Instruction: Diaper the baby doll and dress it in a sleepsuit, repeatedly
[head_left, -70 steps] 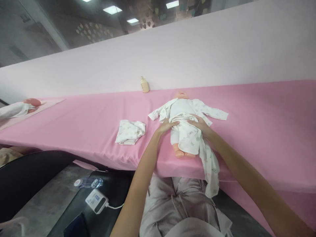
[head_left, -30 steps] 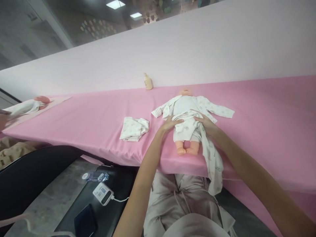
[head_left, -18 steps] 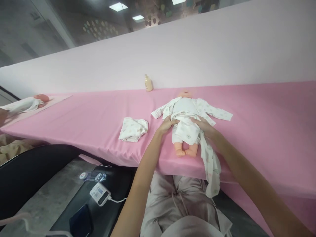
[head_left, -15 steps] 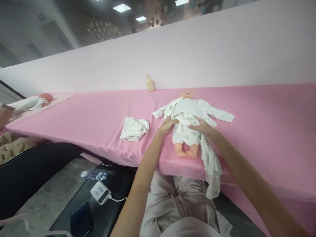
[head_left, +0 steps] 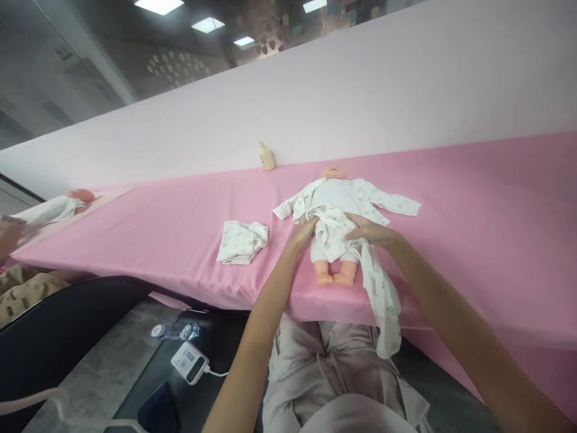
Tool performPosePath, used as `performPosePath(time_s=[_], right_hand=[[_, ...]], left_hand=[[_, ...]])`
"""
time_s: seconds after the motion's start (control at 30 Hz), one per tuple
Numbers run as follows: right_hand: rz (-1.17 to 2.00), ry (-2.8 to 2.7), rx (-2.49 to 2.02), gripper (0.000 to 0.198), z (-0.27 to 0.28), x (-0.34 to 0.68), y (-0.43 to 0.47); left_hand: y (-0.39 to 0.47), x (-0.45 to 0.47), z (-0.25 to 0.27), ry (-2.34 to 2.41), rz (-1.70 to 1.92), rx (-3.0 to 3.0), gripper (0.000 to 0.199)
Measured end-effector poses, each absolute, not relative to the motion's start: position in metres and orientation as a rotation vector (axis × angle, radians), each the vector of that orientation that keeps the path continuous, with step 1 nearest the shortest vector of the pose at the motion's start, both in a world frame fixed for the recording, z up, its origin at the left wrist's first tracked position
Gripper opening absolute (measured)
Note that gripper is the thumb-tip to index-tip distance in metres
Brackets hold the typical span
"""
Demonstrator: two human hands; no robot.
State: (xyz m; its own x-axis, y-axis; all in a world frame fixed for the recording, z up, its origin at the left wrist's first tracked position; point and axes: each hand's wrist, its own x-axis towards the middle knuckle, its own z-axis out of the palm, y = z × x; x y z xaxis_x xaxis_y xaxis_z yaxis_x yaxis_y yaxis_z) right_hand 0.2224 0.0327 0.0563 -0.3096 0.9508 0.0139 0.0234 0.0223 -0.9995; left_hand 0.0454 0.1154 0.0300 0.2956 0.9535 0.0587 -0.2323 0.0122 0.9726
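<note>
A baby doll (head_left: 334,191) lies on its back on the pink-covered table, its feet toward me. A white printed baby jacket (head_left: 383,199) is spread out flat around its upper body. Bunched over the doll's middle is a white printed baby garment (head_left: 332,224), one long leg-like part hanging past the table edge. My left hand (head_left: 305,230) closes on its left side, fingertips hidden in the folds. On the other side my right hand (head_left: 367,230) grips the cloth between thumb and fingers. Below it the doll's bare feet (head_left: 334,278) show.
A folded printed garment (head_left: 243,242) lies to the left on the pink cover (head_left: 180,222). By the wall stands a cream pump bottle (head_left: 267,157). Another doll (head_left: 54,204) lies far left, near a person's arm. A chair (head_left: 211,337) holds a bottle, a white device and a phone.
My view has tilted and shifted slightly. Both hands keep hold of the bunched garment at the doll's middle, and the doll's feet show a little more.
</note>
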Motion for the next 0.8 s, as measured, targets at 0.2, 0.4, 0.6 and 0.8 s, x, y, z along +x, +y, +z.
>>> performPosePath(time_s=[0.2,0.4,0.6,0.8], right_hand=[[1.504,-1.450,-0.895,0.079,0.048,0.227,0.035],[1.585,-1.406,-0.726,0.077,0.045,0.230,0.031],[1.527,-1.348,-0.874,0.076,0.040,0.230,0.032],[1.558,-1.275,-0.885,0.070,0.042,0.228,0.033]], left_hand=[[0.114,0.043,0.034,0.569,1.089,1.296,0.046],[0.126,0.037,0.030,0.682,0.961,1.502,0.047],[0.128,0.026,0.033,0.696,0.774,1.721,0.048],[0.128,0.026,0.037,0.618,0.841,1.696,0.047]])
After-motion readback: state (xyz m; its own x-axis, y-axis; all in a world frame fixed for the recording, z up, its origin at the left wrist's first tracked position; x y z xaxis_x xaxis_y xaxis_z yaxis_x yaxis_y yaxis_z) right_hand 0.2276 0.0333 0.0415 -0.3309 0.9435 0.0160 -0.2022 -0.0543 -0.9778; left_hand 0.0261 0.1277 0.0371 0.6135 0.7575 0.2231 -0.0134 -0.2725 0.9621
